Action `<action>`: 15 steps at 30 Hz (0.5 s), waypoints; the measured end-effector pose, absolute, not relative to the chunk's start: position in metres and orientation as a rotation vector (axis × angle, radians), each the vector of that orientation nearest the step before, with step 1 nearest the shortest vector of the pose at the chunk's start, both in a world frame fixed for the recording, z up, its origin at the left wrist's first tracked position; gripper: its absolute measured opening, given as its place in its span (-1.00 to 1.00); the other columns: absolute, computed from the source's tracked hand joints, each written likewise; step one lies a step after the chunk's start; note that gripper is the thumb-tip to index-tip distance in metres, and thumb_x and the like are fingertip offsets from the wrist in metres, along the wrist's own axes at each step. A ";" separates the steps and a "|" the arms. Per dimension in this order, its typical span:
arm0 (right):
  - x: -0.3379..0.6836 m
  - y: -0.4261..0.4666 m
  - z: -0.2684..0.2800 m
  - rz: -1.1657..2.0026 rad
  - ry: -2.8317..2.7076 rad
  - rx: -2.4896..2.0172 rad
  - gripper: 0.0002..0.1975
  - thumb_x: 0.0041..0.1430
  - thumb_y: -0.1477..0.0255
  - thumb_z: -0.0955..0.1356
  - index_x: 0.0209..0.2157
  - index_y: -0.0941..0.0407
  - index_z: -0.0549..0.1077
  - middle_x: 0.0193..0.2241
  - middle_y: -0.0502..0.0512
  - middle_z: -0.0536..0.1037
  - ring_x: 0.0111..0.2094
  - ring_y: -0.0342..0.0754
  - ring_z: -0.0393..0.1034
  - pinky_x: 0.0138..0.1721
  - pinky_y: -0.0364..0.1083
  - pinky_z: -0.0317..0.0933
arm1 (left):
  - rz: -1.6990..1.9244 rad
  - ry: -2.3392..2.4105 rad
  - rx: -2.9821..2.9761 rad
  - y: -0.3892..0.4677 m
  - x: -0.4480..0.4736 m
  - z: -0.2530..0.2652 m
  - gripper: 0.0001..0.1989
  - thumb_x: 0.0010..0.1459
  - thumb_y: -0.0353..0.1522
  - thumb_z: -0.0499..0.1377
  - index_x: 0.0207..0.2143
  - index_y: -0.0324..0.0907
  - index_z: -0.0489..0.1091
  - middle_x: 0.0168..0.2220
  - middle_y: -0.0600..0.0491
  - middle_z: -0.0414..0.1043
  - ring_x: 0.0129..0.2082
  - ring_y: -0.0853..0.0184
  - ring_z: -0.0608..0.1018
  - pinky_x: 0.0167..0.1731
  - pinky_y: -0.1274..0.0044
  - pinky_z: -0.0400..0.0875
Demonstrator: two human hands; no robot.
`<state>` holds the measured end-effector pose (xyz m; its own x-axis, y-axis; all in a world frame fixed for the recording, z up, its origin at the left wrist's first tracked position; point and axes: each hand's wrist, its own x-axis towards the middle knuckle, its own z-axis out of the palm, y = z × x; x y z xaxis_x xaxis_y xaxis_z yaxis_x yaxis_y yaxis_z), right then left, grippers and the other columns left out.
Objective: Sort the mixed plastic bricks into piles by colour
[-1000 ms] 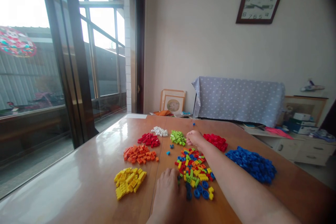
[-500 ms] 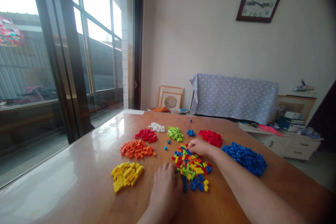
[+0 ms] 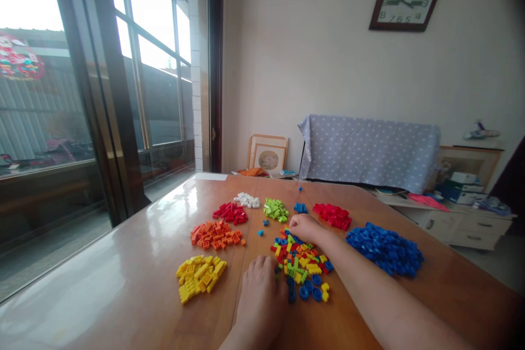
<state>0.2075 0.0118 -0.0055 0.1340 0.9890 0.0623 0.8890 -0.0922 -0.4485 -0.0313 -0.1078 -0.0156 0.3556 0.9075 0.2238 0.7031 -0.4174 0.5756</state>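
Note:
A pile of mixed toy building bricks (image 3: 303, 260) in yellow, red, green, orange and blue lies on the wooden table in front of me. My left hand (image 3: 261, 292) rests at the pile's left edge, back upward. Its fingers bend loosely down and the thumb stands apart, near some round blue pieces (image 3: 303, 292). At the far edge of the pile, my right hand (image 3: 305, 228) is closed with the fingers pinched together. Whatever lies between those fingertips is hidden from this side.
Sorted heaps surround the mixed pile: yellow (image 3: 200, 278), orange (image 3: 216, 235), dark red (image 3: 230, 213), white (image 3: 246, 200), lime green (image 3: 275, 210), red (image 3: 333, 215) and a large blue heap (image 3: 384, 249). Small blue pieces (image 3: 301, 208) sit farther back. A glass door stands left.
My right hand has shifted slightly left and toward the far side of the mixed pile. My left hand stays almost where it was. The camera view has moved a little.

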 end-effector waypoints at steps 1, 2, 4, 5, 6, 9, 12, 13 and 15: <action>0.206 0.013 -0.005 0.346 -1.803 -2.060 -0.95 -0.07 0.46 0.45 -0.56 0.11 0.54 -0.57 0.00 0.55 -0.51 -0.14 0.35 -0.47 -0.20 0.06 | 0.749 1.406 2.238 -0.108 -0.031 -0.016 -0.79 0.29 -0.30 0.03 -0.16 -0.10 0.43 -0.10 -0.05 0.45 -0.08 0.17 0.45 -0.07 0.44 0.24; 0.204 0.015 -0.004 0.332 -1.793 -2.079 -0.92 -0.09 0.47 0.46 -0.59 0.11 0.52 -0.60 0.02 0.53 -0.52 -0.13 0.34 -0.47 -0.19 0.07 | 0.759 1.401 2.234 -0.108 -0.031 -0.017 -0.79 0.29 -0.30 0.03 -0.17 -0.10 0.43 -0.11 -0.05 0.45 -0.08 0.17 0.45 -0.08 0.44 0.24; 0.203 0.016 -0.003 0.314 -1.772 -2.113 -0.84 -0.12 0.48 0.47 -0.67 0.11 0.47 -0.66 0.04 0.48 -0.52 -0.10 0.35 -0.45 -0.17 0.08 | 0.775 1.394 2.231 -0.108 -0.031 -0.017 -0.79 0.29 -0.29 0.03 -0.17 -0.10 0.43 -0.11 -0.05 0.45 -0.09 0.17 0.45 -0.09 0.44 0.24; 0.203 0.016 -0.003 0.311 -1.761 -2.124 -0.81 -0.14 0.48 0.48 -0.70 0.12 0.44 -0.68 0.04 0.45 -0.51 -0.09 0.35 -0.45 -0.16 0.08 | 0.780 1.392 2.230 -0.108 -0.031 -0.018 -0.79 0.29 -0.29 0.03 -0.18 -0.10 0.43 -0.11 -0.05 0.45 -0.09 0.17 0.45 -0.09 0.44 0.24; 0.203 0.017 -0.003 0.312 -1.751 -2.131 -0.78 -0.15 0.49 0.48 -0.72 0.12 0.42 -0.70 0.05 0.43 -0.51 -0.08 0.35 -0.45 -0.16 0.08 | 0.782 1.391 2.228 -0.108 -0.031 -0.018 -0.79 0.29 -0.29 0.03 -0.18 -0.10 0.43 -0.12 -0.05 0.45 -0.09 0.17 0.45 -0.09 0.44 0.24; 0.206 0.019 -0.004 0.320 -1.719 -2.126 -0.74 -0.16 0.48 0.48 -0.76 0.11 0.36 -0.73 0.03 0.38 -0.53 -0.08 0.33 -0.47 -0.15 0.06 | 0.778 1.388 2.225 -0.107 -0.031 -0.019 -0.79 0.30 -0.29 0.02 -0.18 -0.10 0.43 -0.11 -0.05 0.44 -0.08 0.16 0.44 -0.09 0.43 0.24; 0.209 0.027 -0.007 0.342 -1.653 -2.099 -0.72 -0.09 0.41 0.45 -0.74 0.11 0.35 -0.73 0.00 0.36 -0.59 -0.12 0.28 -0.52 -0.16 0.02 | 0.775 1.380 2.236 -0.107 -0.031 -0.020 -0.78 0.30 -0.29 0.01 -0.18 -0.10 0.43 -0.10 -0.06 0.44 -0.07 0.16 0.44 -0.10 0.42 0.24; 0.210 0.031 -0.009 0.358 -1.618 -2.091 -0.72 -0.06 0.39 0.44 -0.73 0.11 0.35 -0.73 0.00 0.36 -0.61 -0.13 0.27 -0.54 -0.17 0.02 | 0.775 1.378 2.239 -0.107 -0.031 -0.021 -0.78 0.30 -0.29 0.01 -0.17 -0.10 0.43 -0.10 -0.06 0.44 -0.07 0.16 0.44 -0.10 0.42 0.24; 0.211 0.042 -0.011 0.400 -1.533 -2.082 -0.75 -0.01 0.36 0.42 -0.67 0.11 0.39 -0.73 0.00 0.39 -0.64 -0.14 0.26 -0.57 -0.18 0.04 | 0.775 1.375 2.237 -0.106 -0.031 -0.022 -0.79 0.29 -0.30 0.01 -0.17 -0.10 0.43 -0.10 -0.05 0.44 -0.07 0.16 0.43 -0.10 0.42 0.24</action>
<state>0.2106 0.0418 -0.0110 0.3160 0.9464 0.0671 0.7931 -0.2246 -0.5661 -0.0310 -0.1064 -0.0216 0.3618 0.8990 0.2466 0.6763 -0.4352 0.5943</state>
